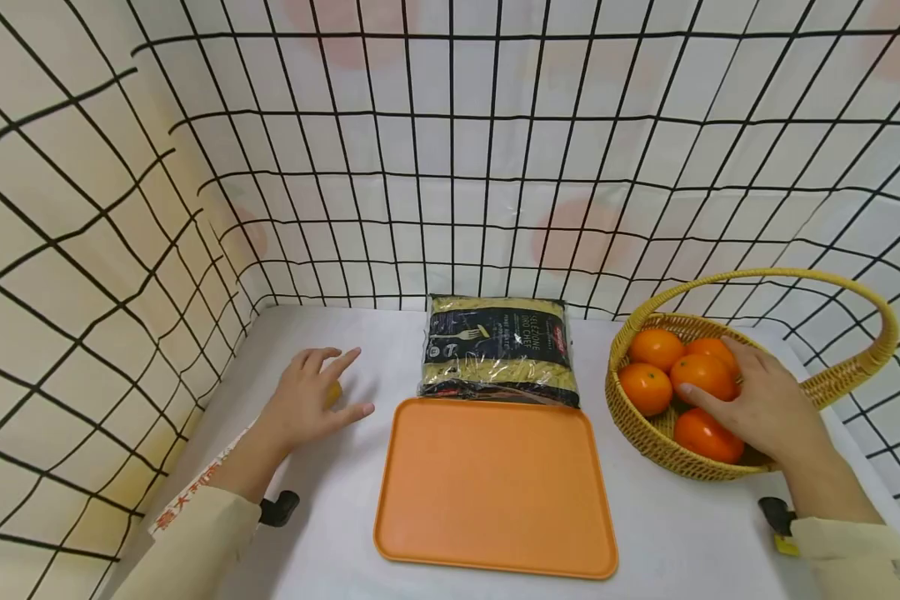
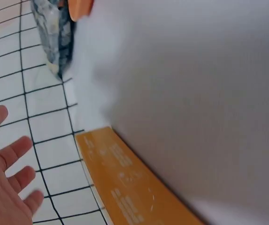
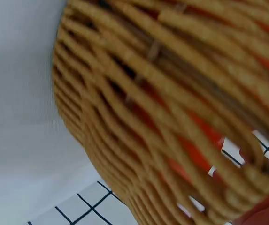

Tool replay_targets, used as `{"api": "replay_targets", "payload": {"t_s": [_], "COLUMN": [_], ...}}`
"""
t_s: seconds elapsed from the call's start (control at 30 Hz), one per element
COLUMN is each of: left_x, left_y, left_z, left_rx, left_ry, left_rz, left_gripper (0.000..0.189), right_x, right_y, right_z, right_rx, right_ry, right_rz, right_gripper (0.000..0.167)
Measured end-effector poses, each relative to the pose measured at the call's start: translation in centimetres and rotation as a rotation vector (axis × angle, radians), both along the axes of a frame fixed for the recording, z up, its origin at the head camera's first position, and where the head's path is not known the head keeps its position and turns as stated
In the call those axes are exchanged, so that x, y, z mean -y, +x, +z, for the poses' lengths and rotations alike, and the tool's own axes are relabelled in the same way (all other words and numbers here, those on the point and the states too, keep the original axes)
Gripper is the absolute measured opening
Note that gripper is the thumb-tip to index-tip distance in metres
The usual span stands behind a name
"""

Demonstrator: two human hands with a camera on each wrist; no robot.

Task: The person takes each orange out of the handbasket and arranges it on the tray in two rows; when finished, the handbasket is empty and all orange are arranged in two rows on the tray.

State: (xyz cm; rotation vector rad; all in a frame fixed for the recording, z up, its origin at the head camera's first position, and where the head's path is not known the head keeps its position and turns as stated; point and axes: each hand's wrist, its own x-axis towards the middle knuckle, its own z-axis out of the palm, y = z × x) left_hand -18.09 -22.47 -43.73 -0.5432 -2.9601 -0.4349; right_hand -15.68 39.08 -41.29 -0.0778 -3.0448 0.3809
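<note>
My right hand (image 1: 772,408) reaches into a wicker basket (image 1: 648,437) at the right, its thumb and fingers around an orange (image 1: 700,375). Several more round orange fruits lie about it, and a redder, tomato-like fruit (image 1: 707,435) sits at the basket's near side. In the right wrist view the woven wall (image 3: 111,126) hides that hand's fingers. My left hand (image 1: 303,404) is above the table at the left with its fingers spread, holding nothing. Close by, an orange-yellow box (image 2: 125,183) shows in the left wrist view; the hand mostly covers it from above.
An orange tray (image 1: 495,492) lies mid-table. Behind it, touching or nearly touching its far edge, is a plastic bag of pasta (image 1: 498,350). The basket's tall handle (image 1: 881,333) arches over its right side. Black wire grid (image 1: 450,175) stands at the back and both sides.
</note>
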Motion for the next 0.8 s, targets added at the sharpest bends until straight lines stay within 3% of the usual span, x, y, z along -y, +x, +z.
{"api": "replay_targets", "payload": {"t_s": [0.13, 0.33, 0.53, 0.7, 0.8], "left_x": [-0.6, -1.3, -1.8, -2.2, -2.6], "left_y": [1.0, 2.5, 4.0, 4.5, 4.7], "left_z": [-0.3, -1.1, -2.2, -3.3, -3.7], "left_rx": [-0.017, -0.042, 0.098, 0.164, 0.229], "left_ry": [0.059, 0.063, 0.121, 0.193, 0.251], "left_rz": [-0.025, -0.058, -0.050, -0.068, -0.048], "left_gripper": [0.082, 0.068, 0.062, 0.056, 0.053], "right_x": [0.3, 0.7, 1.0, 1.1, 1.2], "right_y": [0.2, 0.3, 0.5, 0.4, 0.3], "right_z": [0.0, -0.2, -0.5, -0.7, -0.8], "right_rx": [-0.020, -0.043, -0.014, -0.004, -0.002], "right_ry": [-0.030, -0.057, -0.071, -0.070, -0.069], "right_rz": [-0.006, -0.018, -0.039, -0.044, -0.044], "right_gripper": [0.110, 0.108, 0.109, 0.108, 0.107]}}
